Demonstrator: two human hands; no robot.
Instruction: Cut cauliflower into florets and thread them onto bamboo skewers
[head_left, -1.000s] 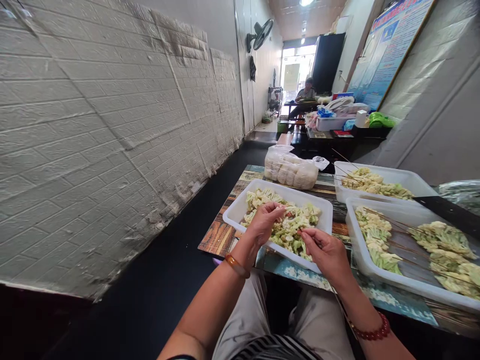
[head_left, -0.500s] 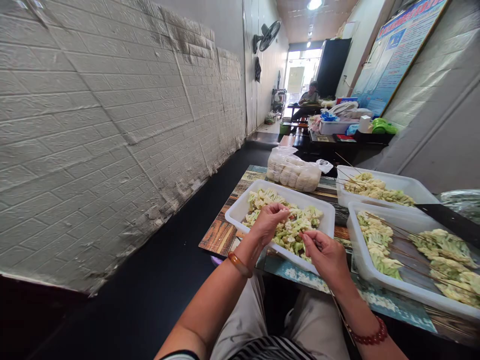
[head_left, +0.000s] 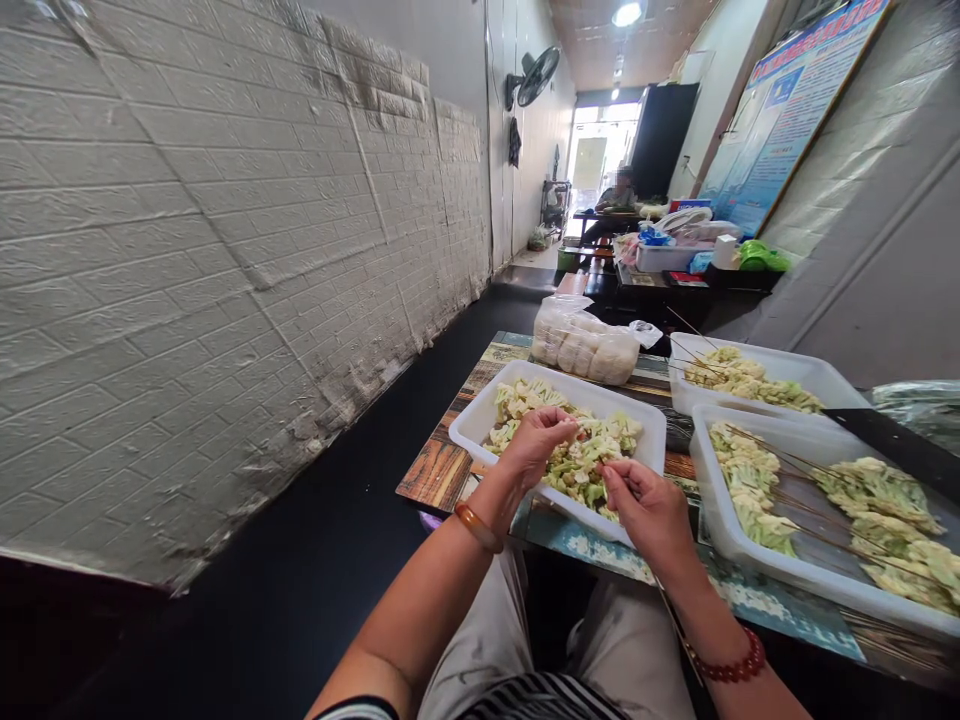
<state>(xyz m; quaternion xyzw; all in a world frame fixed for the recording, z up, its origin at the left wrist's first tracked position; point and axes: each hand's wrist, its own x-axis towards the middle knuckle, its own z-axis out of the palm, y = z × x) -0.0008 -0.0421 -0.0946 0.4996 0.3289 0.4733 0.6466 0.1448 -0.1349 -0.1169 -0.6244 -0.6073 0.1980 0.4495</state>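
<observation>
Over a white plastic tub (head_left: 469, 428) of cut cauliflower florets (head_left: 525, 400), my left hand (head_left: 546, 440) pinches a small piece of cauliflower, partly hidden by the fingers. My right hand (head_left: 645, 505), closed with thumb and forefinger together, is just right of it at the tub's near side. A thin skewer (head_left: 681, 632) runs back from this hand beneath the forearm; its front end is hard to make out against the florets. The two hands are a short gap apart.
To the right, a second tub (head_left: 750, 570) and a third tub (head_left: 832, 372) hold skewered cauliflower. A clear bag of pale round items (head_left: 585, 345) lies behind my tub on the wooden table (head_left: 435, 470). Farther back, a person (head_left: 619, 195) sits at another table; a brick-patterned wall (head_left: 300, 250) stands left.
Both hands stay nearly in place over the tub, fingers still pinched. The view has shifted very slightly.
</observation>
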